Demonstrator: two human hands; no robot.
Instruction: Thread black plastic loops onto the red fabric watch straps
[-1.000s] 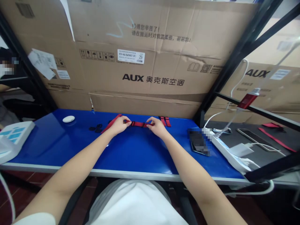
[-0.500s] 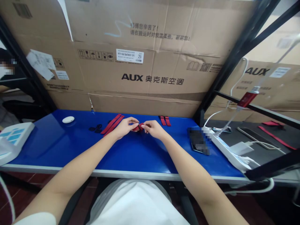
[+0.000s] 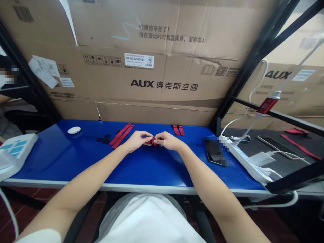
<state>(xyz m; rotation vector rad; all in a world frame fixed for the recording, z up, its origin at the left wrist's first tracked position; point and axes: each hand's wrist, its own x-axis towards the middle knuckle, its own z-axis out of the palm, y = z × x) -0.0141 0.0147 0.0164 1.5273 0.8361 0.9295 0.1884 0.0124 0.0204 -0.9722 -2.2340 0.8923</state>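
Note:
Between my two hands, just above the blue table, is a red strap with a small dark part, mostly covered by the fingers. My left hand pinches it from the left, and my right hand pinches it from the right, fingertips almost meeting. Left of my left hand lie two flat red straps side by side. Small black buckles rest beside them. Farther back on the right are two short red straps with black ends.
A cardboard box stands along the table's back edge. To the right lie a dark phone and a white power strip with cables. A white round object and a white device are at left. Black rack posts frame the table.
Both hands have shifted slightly right and a little lower, closer together, still pinching the red strap. The loose straps and buckles stay where they were.

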